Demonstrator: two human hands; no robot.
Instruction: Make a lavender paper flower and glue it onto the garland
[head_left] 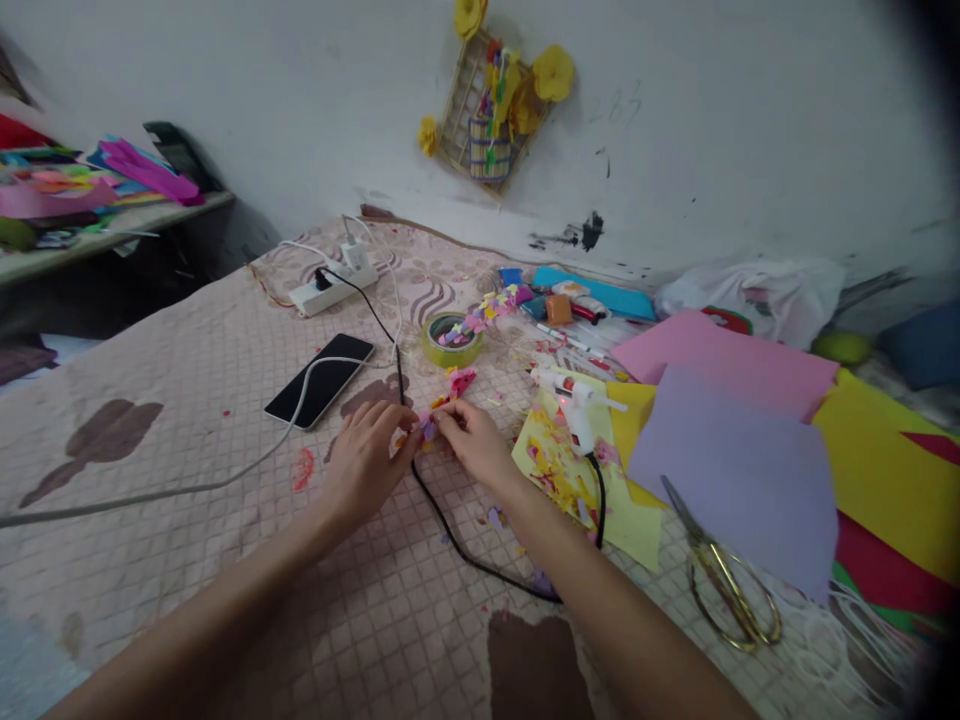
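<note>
My left hand (367, 452) and my right hand (474, 438) meet near the middle of the table. Between their fingertips they pinch a small strand of paper flowers (428, 427), purple at the held end. Its pink and red part (460, 381) extends beyond my fingers toward the tape. Both hands are closed; the exact fingertip contact is partly hidden. A white hot glue gun (576, 405) lies to the right of my right hand, on pale yellow paper (634, 530) strewn with paper scraps. Left of my hands, a black phone (322, 382) lies flat under a white cable.
A yellow-green tape roll (452, 342) has another flower strand (495, 308) across it. The glue gun's black cord (450, 530) runs below my hands. A power strip (334, 285) stands behind. Golden scissors (724, 580) rest by purple paper (739, 470) at right.
</note>
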